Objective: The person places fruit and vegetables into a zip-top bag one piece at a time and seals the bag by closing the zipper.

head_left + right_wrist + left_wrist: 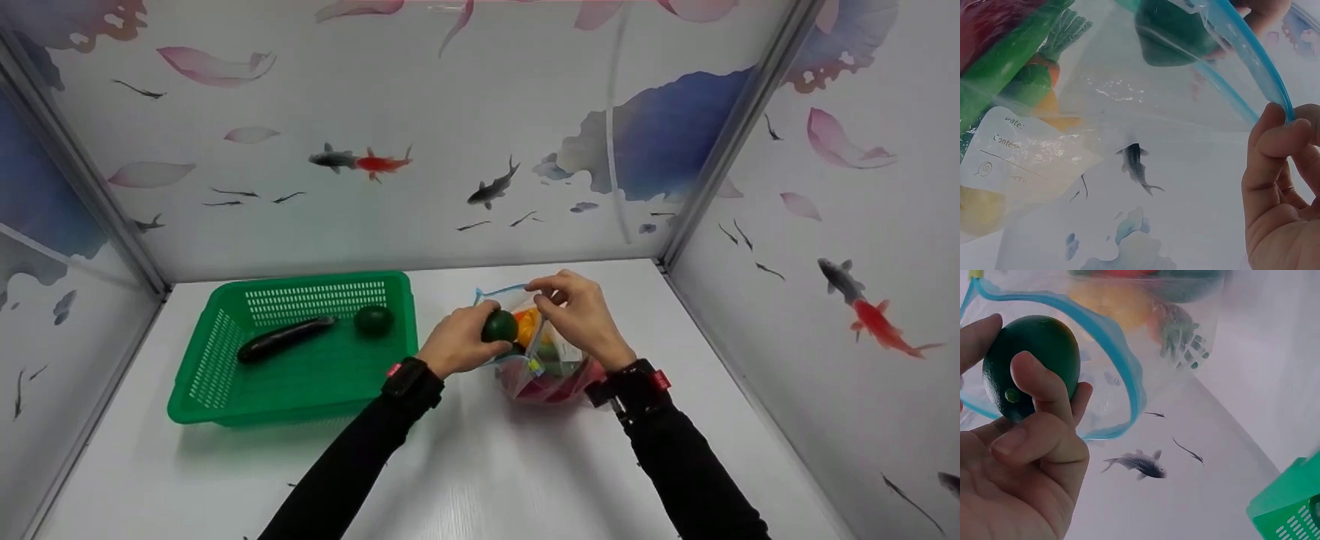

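My left hand (461, 341) grips a dark green avocado (499, 327) at the mouth of a clear zip bag. In the left wrist view the avocado (1027, 365) shows its small stem end, framed by the bag's blue zip edge (1120, 354). With thumb and finger, my right hand (583, 311) pinches that blue edge (1283, 95) on the other side, and the bag mouth stands apart. Through the plastic I see yellow, orange, green and dark red produce (1005, 67). A white label (1008, 152) marked with a date line is on the bag.
Left of the bag stands a green plastic basket (405, 300) with perforated walls. An eggplant (285, 340) and another avocado (373, 321) lie in it. Printed panels (420, 225) with fish and petals wall in the white table (480, 480) at the back and sides.
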Action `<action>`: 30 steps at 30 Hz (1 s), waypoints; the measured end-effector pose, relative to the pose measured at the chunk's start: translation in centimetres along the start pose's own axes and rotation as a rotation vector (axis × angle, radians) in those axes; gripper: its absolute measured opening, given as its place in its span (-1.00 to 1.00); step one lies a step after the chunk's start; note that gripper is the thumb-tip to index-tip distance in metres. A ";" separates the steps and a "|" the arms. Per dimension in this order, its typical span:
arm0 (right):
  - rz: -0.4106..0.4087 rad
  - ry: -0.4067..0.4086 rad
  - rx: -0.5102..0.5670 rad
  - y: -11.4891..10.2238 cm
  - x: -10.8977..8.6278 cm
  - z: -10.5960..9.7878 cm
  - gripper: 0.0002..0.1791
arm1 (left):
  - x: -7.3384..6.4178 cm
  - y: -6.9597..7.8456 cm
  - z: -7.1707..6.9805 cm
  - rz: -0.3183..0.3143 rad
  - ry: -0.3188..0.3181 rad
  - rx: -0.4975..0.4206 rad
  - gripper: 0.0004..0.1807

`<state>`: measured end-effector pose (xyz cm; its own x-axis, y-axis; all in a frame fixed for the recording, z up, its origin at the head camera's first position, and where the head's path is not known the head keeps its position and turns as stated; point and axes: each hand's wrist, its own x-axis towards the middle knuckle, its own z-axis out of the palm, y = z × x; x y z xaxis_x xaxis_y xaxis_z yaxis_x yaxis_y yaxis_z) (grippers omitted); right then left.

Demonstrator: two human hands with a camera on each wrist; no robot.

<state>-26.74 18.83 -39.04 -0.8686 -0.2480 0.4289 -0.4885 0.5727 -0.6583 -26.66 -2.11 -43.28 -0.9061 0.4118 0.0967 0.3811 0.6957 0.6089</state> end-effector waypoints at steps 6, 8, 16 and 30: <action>-0.017 -0.003 0.002 0.0 -0.1 0.1 -0.78 | 0.5 0.3 1.0 -0.090 -0.028 0.052 -0.48; -0.026 -0.003 -0.001 0.1 -0.1 0.2 -0.78 | 0.5 0.4 1.4 -0.099 -0.035 0.065 -0.49; -0.036 0.004 0.001 0.1 -0.2 0.1 -0.77 | 1.2 0.5 2.5 -0.103 -0.019 0.061 -0.52; -0.022 0.004 0.008 0.3 -0.1 -0.1 -0.76 | 1.4 -0.9 2.2 -0.065 0.036 -0.019 -0.79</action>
<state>-26.76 19.15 -39.23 -0.8575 -0.2570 0.4456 -0.5078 0.5609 -0.6538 -27.90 -0.85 -45.43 -0.9349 0.3448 0.0845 0.3183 0.7087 0.6297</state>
